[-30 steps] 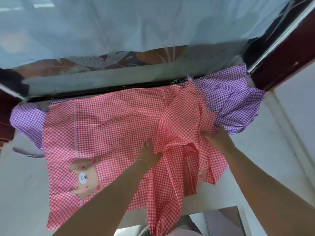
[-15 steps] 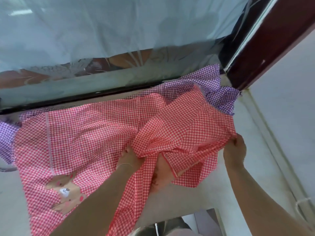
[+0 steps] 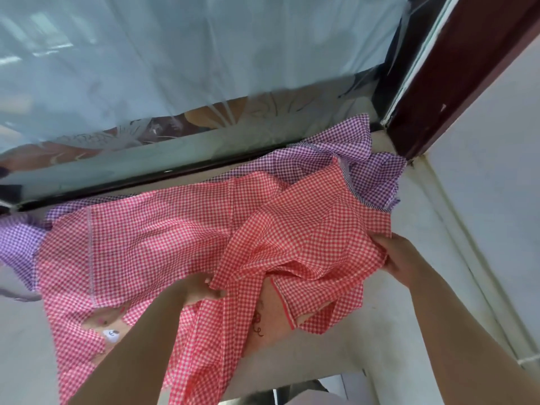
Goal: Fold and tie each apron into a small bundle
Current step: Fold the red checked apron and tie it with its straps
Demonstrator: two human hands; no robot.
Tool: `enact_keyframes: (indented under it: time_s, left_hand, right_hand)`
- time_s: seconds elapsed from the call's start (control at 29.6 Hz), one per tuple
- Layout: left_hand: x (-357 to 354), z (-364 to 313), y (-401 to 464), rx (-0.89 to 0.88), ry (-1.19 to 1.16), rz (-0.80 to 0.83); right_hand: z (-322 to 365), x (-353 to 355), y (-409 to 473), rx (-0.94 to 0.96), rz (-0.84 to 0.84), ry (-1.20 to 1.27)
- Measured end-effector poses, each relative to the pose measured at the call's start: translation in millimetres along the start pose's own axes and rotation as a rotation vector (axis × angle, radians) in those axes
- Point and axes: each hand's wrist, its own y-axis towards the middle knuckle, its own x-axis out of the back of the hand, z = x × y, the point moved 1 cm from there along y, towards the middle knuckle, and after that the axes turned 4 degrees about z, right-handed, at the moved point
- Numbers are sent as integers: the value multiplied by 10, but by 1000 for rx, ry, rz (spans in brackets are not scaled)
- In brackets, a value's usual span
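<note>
The red apron point(image 3: 163, 238) is spread over a pale ledge point(image 3: 388, 325) under the window point(image 3: 175, 68), lying on top of a purple apron point(image 3: 327, 159) that peeks out at both ends. The right half of the red one is bunched and partly lifted, with a loose strip hanging off the near edge.

The bunched edge is pinched by the left hand point(image 3: 201, 290) between thumb and fingers, near the middle of the cloth. The right end of the bunch is gripped by the right hand point(image 3: 400, 258), fingers curled around the fabric.

So this looks like the very first fold, nowhere near tying yet. The raised half probably needs to be carried across to the left and laid flat over the bear patch point(image 3: 109, 328) side, edges roughly lined up. The ties should be kept free for the knot later, and the purple apron underneath shouldn't be dragged along.
</note>
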Motion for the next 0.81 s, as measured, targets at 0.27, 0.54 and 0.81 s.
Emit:
enact_keyframes:
  time_s: [0.27,0.54,0.81]
  left_hand:
    - [753,-228,-55,-117,-26,-776]
    - [1051,-785,100,-240,369,-950]
    - [819,-996,512,-181,595,-750]
  right_hand:
    - [-14,-127,-350,630,-642,-135]
    - [-72,-103,-518,453,-832,305]
    - [-524,119,-443,-131,-972,-15]
